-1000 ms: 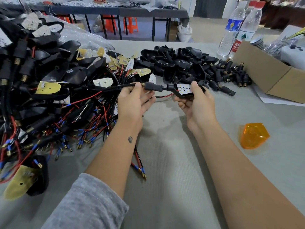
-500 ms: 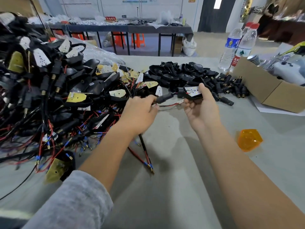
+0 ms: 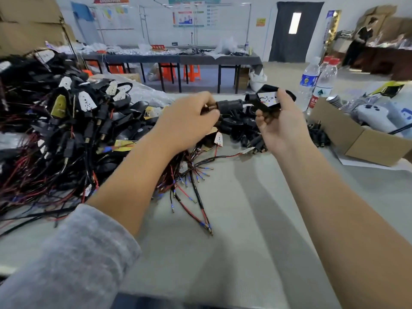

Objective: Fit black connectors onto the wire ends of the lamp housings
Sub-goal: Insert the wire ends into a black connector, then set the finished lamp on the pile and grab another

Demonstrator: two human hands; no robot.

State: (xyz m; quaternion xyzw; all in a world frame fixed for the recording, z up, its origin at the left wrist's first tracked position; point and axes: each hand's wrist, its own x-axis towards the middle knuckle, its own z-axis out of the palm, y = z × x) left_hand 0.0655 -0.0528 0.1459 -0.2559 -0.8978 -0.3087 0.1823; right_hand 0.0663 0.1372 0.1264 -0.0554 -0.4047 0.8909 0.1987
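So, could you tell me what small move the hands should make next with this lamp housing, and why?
Probably set it on the finished pile at the left. The black connector already sits snug against the lamp housing, held raised between the left hand and right hand, so this piece looks done.

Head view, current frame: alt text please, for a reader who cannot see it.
Left hand grips a black connector joined to the lamp housing held by the right hand, above a grey table piled with wired housings.
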